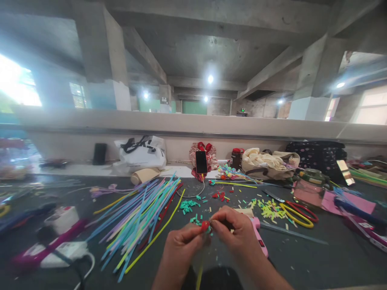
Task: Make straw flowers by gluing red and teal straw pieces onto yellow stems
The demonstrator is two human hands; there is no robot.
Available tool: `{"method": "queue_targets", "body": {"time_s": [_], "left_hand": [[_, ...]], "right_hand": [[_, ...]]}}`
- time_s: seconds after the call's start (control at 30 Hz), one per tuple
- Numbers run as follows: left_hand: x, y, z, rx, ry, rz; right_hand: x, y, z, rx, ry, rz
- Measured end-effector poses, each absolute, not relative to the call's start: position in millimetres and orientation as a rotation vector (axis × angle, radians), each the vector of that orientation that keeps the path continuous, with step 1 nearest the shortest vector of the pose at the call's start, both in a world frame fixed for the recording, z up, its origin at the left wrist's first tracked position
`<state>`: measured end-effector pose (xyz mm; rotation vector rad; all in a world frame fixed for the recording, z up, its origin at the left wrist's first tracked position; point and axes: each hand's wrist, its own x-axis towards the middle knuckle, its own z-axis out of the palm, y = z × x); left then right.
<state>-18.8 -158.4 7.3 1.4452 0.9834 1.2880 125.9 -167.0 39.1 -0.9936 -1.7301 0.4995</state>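
Observation:
My left hand (pixel 181 245) and my right hand (pixel 234 229) meet low in the middle of the head view, above the dark table (pixel 302 262). Both pinch together at the fingertips around a small red piece (pixel 205 225) with bits of teal beside it. A yellow pipe cleaner (pixel 199 278) hangs down below the hands. A pink glue gun (pixel 260 239) lies just right of my right hand, partly hidden by it. Small cut pieces in teal (pixel 189 206), red (pixel 220 196) and yellow-green (pixel 269 209) lie scattered just beyond the hands.
A sheaf of long coloured pipe cleaners (pixel 142 217) fans out to the left. Scissors with yellow and red handles (pixel 298 211) lie right of centre. A red phone (pixel 201 162) leans at the back, near bags (pixel 142 155), a jar (pixel 310 187) and a power strip (pixel 60 249).

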Motion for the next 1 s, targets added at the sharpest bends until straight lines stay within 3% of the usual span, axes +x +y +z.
{"method": "queue_targets", "body": {"time_s": [0.3,0.6,1.0], "left_hand": [[-11.1,-158.4,11.4,1.034,0.937,1.335],[-15.5,-158.3,5.5,0.889,0.827,1.099],[-17.3,-152.8,-5.0,0.821,0.835,1.093]], "right_hand": [[128.7,-151.5,26.0,-1.033,-1.767,0.429],[127.7,-151.3,25.6,-1.065,-1.736,0.469],[126.0,-147.9,16.6,-1.071,-1.756,0.409]]}}
